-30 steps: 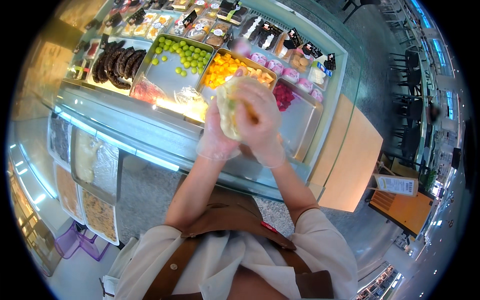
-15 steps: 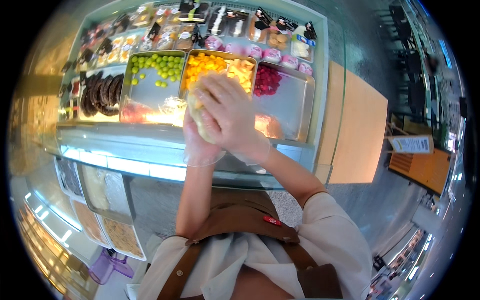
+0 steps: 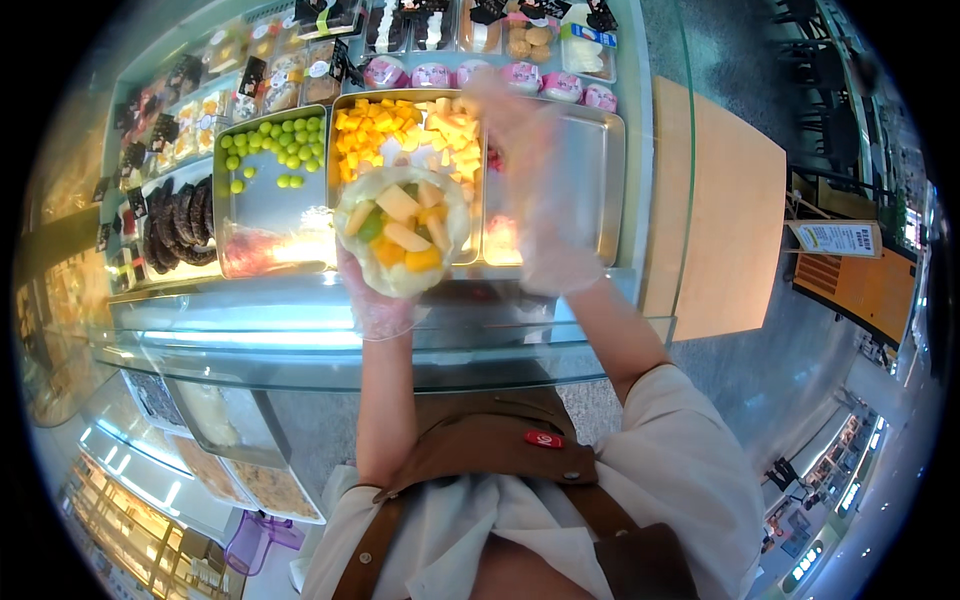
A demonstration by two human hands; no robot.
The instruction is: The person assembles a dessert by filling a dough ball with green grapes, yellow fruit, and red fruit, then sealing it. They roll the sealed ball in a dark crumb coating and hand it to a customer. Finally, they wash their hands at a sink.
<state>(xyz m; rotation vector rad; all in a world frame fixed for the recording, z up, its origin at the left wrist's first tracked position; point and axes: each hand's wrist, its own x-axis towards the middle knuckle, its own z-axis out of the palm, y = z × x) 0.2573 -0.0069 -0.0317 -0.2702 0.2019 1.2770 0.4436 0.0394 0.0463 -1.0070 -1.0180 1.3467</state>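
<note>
A pale, soft-looking round shell (image 3: pixel 352 246) filled with cut fruit rests in my gloved left hand (image 3: pixel 380 312), its open side up. Orange-yellow chunks, pale melon-like pieces and something green show inside. My left fingers are mostly hidden beneath the shell. My gloved right hand (image 3: pixel 535 190) is smeared by motion over the right-hand metal tray (image 3: pixel 585 180); I cannot make out its fingers or anything in them. It covers most of the dark red fruit pieces (image 3: pixel 495 158). Just beyond the shell lie yellow cubes (image 3: pixel 372 125) and paler orange chunks (image 3: pixel 455 130) in the middle tray.
Green grapes (image 3: pixel 290 140) lie in the left tray, beside dark ring-shaped pastries (image 3: pixel 180 225). Pink-wrapped cups (image 3: pixel 430 76) and packed desserts line the back. A glass edge (image 3: pixel 300 375) runs along the case front, close to my forearms. A wooden counter (image 3: pixel 720 210) stands right.
My hands have parted from around the shell. The left hand now holds it with its filling facing up. My right hand has moved right, over the right tray.
</note>
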